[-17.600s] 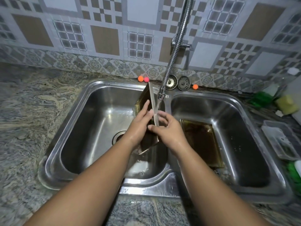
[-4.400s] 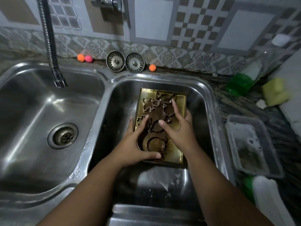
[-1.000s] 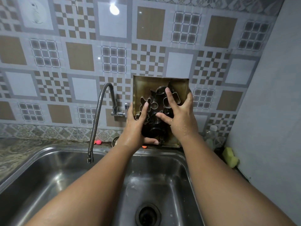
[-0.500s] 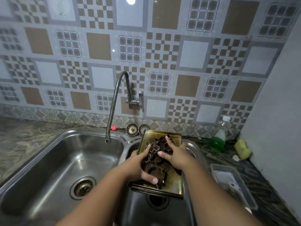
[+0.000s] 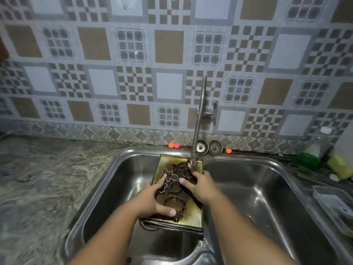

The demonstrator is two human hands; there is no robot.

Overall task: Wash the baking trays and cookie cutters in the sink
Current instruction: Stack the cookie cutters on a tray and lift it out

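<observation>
A stack of gold baking trays (image 5: 193, 217) hangs tilted over the right part of the left sink basin (image 5: 122, 188). Several metal cookie cutters (image 5: 172, 176) lie on the top tray. My left hand (image 5: 150, 199) grips the stack's left edge, its thumb lying across the cutters near the front. My right hand (image 5: 200, 186) holds the right edge, with fingers spread over the cutters. The faucet nozzle (image 5: 193, 161) hangs just above the tray's far right corner. No water stream shows.
The right basin (image 5: 257, 197) holds nothing. Two sink strainers (image 5: 209, 147) and small orange balls (image 5: 171, 145) line the back ledge. At right stand a bottle of green soap (image 5: 313, 150), a yellow sponge (image 5: 340, 167) and a clear plastic container (image 5: 336, 205). Granite counter (image 5: 47, 178) spreads left.
The trays with the cutters came down from in front of the wall, passed over the right basin and now sit over the left basin under the faucet. Both hands keep their hold.
</observation>
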